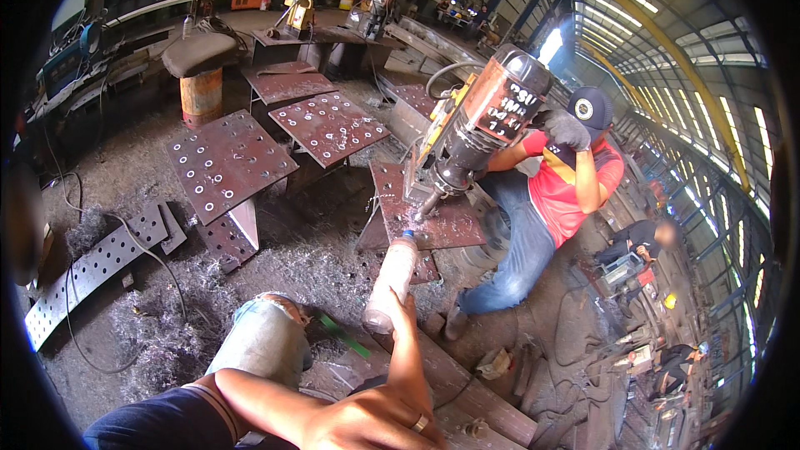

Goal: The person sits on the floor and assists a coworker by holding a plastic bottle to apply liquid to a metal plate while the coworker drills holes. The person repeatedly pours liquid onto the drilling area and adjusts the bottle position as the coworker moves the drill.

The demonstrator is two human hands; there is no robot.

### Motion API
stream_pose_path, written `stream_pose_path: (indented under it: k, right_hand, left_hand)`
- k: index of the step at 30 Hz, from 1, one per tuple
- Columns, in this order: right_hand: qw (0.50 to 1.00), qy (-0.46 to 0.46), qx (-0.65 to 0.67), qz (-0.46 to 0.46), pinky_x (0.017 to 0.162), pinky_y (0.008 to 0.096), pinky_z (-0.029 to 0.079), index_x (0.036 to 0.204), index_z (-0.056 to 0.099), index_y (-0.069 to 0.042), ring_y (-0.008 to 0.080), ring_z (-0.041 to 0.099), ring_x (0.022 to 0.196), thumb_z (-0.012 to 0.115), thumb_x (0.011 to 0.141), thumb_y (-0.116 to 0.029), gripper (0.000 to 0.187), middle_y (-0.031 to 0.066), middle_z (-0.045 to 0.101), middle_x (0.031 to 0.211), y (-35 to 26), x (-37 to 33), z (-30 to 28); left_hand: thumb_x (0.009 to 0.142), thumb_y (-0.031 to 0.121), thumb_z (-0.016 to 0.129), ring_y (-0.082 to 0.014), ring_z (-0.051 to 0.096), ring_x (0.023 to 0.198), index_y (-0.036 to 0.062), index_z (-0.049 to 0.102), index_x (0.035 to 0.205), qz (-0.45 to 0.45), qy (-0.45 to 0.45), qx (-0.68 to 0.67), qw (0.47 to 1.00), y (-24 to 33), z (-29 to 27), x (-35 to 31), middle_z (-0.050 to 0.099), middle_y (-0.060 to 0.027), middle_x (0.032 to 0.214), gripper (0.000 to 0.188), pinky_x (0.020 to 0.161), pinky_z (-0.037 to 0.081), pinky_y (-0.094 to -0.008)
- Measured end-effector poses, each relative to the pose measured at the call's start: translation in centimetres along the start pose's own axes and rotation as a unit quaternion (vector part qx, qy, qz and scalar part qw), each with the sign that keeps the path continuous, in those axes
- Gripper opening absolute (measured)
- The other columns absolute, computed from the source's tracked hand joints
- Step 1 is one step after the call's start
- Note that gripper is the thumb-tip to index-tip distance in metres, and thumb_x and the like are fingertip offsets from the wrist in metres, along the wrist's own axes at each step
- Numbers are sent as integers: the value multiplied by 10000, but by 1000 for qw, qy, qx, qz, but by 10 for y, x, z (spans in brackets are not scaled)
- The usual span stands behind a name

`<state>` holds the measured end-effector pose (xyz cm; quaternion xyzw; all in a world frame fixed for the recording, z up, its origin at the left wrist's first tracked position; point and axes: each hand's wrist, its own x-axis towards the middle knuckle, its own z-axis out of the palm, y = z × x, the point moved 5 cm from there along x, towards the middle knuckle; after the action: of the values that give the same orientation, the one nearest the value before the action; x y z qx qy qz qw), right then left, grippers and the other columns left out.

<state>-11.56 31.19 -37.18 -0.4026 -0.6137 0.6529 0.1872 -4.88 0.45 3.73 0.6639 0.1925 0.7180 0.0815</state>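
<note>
One plastic bottle (pixel 390 283) held in right hand (pixel 379 417), fingers wrapped; one drill (pixel 475 133); left hand seemingly unseen.

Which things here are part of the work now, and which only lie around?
In use:
- plastic bottle, held by a hand
- magnetic drill
- steel plate under the drill

Lying about:
- drilled plates
- metal shavings
- cable

Gritty floor (pixel 333 275), metal shavings (pixel 167 317), drilled steel plates (pixel 229 162), seemingly cables (pixel 75 317)
</note>
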Motion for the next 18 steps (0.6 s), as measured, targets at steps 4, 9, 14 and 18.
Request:
stream_pose_path:
  k: [4,9,14,18]
  right_hand:
    - [1000,0,0,7,986,393,491,1411,483,33,277,616,1173,782,865,-399,758,190,619,1301,-4,-5,2]
    - [1000,-9,-2,-12,982,392,497,1423,479,27,285,618,1179,779,865,-401,764,202,611,1318,-12,-11,3]
    - [998,44,-39,20,1009,399,478,1447,463,25,307,604,1207,773,859,-436,808,221,582,1367,-16,-23,-12]
    - [999,25,-39,14,1021,403,468,1451,462,23,314,596,1222,772,854,-448,821,223,572,1384,-9,-15,-7]
  left_hand:
    - [942,175,686,-239,688,629,2,622,1242,-2,-2,7,1000,-2,-2,1,728,-162,835,352,656,601,-350]
    - [945,183,683,-283,699,625,-25,696,1138,-3,-6,28,1000,-3,-6,6,733,-176,824,284,649,595,-368]
    - [928,111,699,-282,733,693,-44,734,1105,-35,10,144,989,-5,-42,23,746,-184,893,238,741,595,-359]
    - [914,95,702,-224,705,642,-57,653,1010,-134,324,181,919,-7,-81,11,722,-161,847,186,606,609,-345]
